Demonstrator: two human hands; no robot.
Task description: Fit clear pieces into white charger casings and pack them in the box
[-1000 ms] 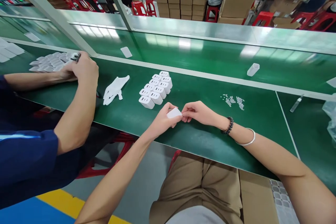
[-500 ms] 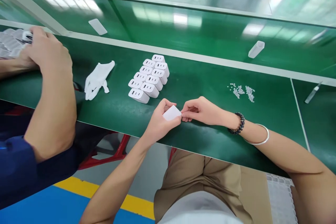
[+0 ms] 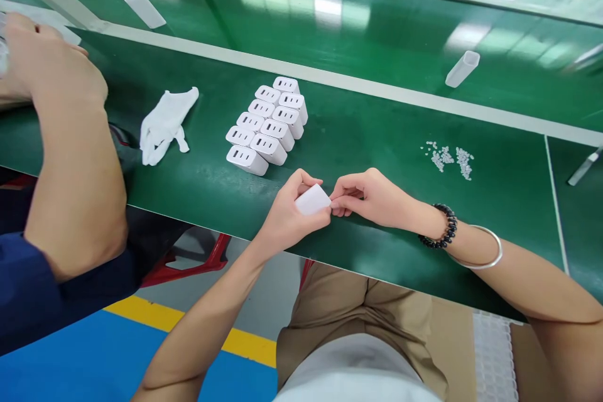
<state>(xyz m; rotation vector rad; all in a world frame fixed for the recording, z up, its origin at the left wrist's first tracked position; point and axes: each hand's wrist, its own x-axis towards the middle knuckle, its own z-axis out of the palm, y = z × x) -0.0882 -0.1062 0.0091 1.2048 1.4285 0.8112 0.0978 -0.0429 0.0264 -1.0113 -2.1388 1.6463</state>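
A white charger point(image 3: 313, 200) lies in the grip of my left hand point(image 3: 293, 213), over the front part of the green table point(image 3: 377, 119). My right hand point(image 3: 370, 198) is pinched at the charger's right end, its fingertips touching it; whatever lies between those fingertips is too small or hidden to make out. Beyond my left hand, several white chargers point(image 3: 268, 125) stand in two rows, port faces up. Two little heaps of small whitish pieces point(image 3: 447, 157) lie on the table to the right of them.
A white glove point(image 3: 168, 125) lies left of the chargers. At far left a co-worker's arm point(image 3: 75, 151) reaches over the table. Farther back are a white casing point(image 3: 462, 69) and a flat white piece point(image 3: 144, 10). A pen-like tool point(image 3: 584, 167) lies at far right.
The camera view has tilted down slightly. My hands keep the same hold at the charger. The co-worker's hand at the left has shifted toward the picture's edge.
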